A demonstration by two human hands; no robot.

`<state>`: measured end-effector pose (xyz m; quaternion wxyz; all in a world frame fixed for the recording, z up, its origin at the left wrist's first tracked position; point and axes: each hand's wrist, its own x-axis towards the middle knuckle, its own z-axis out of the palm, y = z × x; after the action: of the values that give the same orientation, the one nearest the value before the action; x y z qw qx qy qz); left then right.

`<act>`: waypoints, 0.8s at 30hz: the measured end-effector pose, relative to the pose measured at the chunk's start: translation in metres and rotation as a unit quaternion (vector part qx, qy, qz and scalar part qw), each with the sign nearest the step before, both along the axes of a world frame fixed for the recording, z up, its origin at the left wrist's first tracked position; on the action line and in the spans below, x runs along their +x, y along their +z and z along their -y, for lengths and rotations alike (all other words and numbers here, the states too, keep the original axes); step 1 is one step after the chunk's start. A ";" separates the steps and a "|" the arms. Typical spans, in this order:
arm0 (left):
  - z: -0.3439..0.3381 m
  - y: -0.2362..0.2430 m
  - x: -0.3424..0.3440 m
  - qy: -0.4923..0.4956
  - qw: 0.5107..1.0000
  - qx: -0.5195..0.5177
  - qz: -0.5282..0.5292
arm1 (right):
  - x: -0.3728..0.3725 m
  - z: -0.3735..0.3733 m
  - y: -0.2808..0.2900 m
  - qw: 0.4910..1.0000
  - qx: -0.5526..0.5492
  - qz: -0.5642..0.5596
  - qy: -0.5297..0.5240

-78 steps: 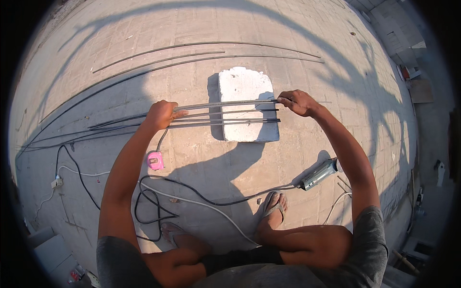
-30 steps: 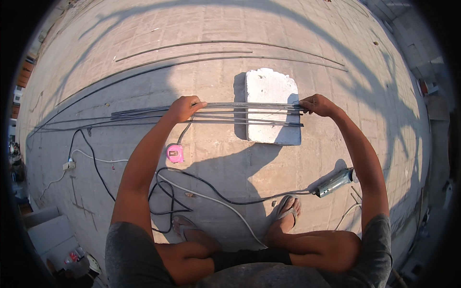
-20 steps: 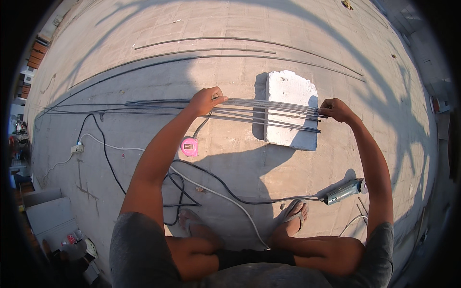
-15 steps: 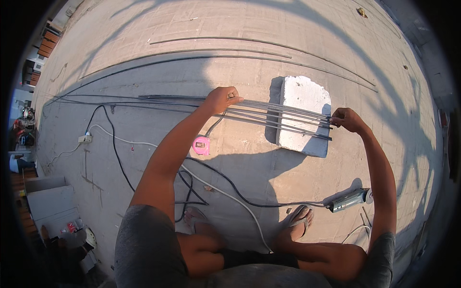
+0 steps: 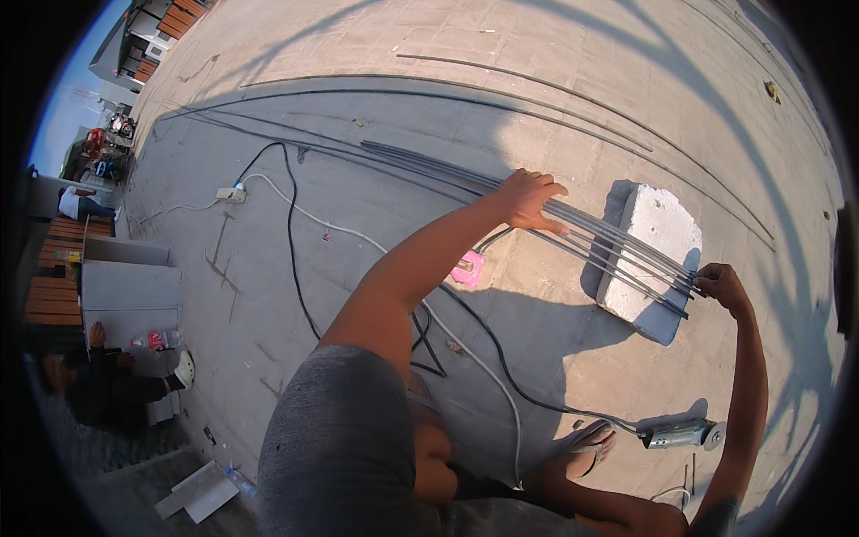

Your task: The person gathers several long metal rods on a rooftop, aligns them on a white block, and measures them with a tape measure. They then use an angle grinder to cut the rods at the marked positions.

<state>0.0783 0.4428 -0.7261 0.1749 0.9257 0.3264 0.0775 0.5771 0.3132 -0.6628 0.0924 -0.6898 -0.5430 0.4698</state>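
Observation:
My left hand (image 5: 528,199) lies over a bundle of thin metal rods (image 5: 599,229), its thumb and fingers spread apart. My right hand (image 5: 722,285) pinches rod ends at the right side of a rough white block (image 5: 656,212), which the bundle crosses. A pink tape measure (image 5: 467,268) sits just below my left hand, partly behind my forearm. An angle grinder (image 5: 682,435) with a disc lies on the paved ground near my right forearm, its dark cord running left beside a white cable.
Loose long rods (image 5: 582,91) lie farther forward. A power socket (image 5: 231,194) rests at left among cables. One person (image 5: 112,385) in dark clothes is at lower left by pale boxes (image 5: 125,295) and a bottle; another (image 5: 80,203) is farther back. Boards (image 5: 201,490) lie low at left.
The view has swung left, showing more surroundings and people, so the block and rods appear slanted and farther right. My left hand's fingers have spread from their earlier grip on the rods.

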 end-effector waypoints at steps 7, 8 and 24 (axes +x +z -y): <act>0.042 0.013 0.051 -0.035 0.992 0.010 -0.124 | 0.002 -0.006 0.013 0.999 -0.019 0.044 -0.001; 0.041 0.012 0.049 -0.024 0.992 0.019 -0.119 | -0.004 -0.010 0.015 0.998 -0.020 0.059 0.009; 0.024 -0.016 0.059 -0.030 0.989 0.125 -0.076 | 0.000 -0.005 0.008 0.998 -0.019 0.060 -0.001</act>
<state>0.1378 0.4184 -0.7425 0.0347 0.9530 0.2981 0.0422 0.5769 0.3178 -0.6546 0.0470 -0.7186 -0.5380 0.4382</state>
